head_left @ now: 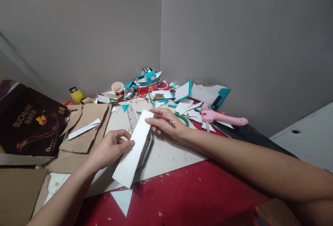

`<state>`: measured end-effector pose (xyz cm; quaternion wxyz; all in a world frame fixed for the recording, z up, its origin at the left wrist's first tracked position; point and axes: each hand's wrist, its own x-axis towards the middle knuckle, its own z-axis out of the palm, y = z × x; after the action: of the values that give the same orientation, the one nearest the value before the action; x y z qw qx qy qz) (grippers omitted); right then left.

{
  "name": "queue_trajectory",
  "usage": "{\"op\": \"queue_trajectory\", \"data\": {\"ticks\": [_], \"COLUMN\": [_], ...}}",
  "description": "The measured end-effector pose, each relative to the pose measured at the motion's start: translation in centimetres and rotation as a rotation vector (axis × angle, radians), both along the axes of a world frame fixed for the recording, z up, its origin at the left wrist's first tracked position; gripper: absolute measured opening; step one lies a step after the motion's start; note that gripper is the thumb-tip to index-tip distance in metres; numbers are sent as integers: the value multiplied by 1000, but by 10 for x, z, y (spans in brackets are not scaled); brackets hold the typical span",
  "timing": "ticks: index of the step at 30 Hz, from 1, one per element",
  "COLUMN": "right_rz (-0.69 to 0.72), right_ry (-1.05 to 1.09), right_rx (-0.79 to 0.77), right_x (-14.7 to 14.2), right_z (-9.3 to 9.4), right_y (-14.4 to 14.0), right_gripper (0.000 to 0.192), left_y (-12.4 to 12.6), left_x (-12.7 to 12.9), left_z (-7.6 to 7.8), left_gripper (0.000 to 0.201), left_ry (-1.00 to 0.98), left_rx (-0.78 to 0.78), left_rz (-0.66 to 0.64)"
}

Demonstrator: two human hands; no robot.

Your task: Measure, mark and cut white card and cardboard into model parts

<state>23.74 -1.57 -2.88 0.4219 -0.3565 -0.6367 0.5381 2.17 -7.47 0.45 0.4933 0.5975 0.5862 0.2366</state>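
Note:
A long white strip of card (135, 149) slants across the middle, held above a pale board (166, 163). My left hand (111, 148) pinches its left edge between thumb and fingers. At its far end my right hand (163, 123) grips the card, thumb on top. A red pencil (166, 118) is also tucked in my right hand. Dark folded edges show under the card's right side, but their shape is partly hidden. Beyond the hands lies a clear ruler (131, 116), and scissors with a green handle (183, 118) are partly covered by my right hand.
Left are cardboard pieces (85, 125) and a dark printed box (31, 118). A pink glue gun (221, 116) lies right. Behind stand a paper cup (118, 88), a yellow bottle (76, 96) and a small teal boat model (149, 78). A white triangle (123, 200) lies on the red cloth (195, 194).

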Motion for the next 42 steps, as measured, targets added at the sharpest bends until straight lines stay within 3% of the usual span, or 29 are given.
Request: {"op": "queue_trajectory", "data": {"ticks": [3,6,14,22,27,34,42], "right_rz": [33,-61,-139,-125,-113,-113,-96], "right_ry": [-132,-244,-440,-610,-654,-744,-728], "right_rx": [178,325,368,493,546,604,559], "right_x": [0,-2,-6,-4,-5,-6,-6], "right_z": [-1,-1,-8,-6,-9,-11,-6], "right_y": [-3,-4,-5,-11,-13,-10,-8], "right_gripper": [15,14,31,19,28,41,35], "left_y": [0,-1,-1,-7,-3,4,8], "left_x": [1,4,2,11,11,5,5], "left_z": [1,-2,-25,-21,-25,-32,-36], "left_gripper": [28,28,26,11,24,17,12], "left_ry": [95,208,419,682,618,522,474], "left_rx": [75,179,313,404,363,285,259], "left_rz": [-29,-73,-95,-61,-75,-129,-126]}}
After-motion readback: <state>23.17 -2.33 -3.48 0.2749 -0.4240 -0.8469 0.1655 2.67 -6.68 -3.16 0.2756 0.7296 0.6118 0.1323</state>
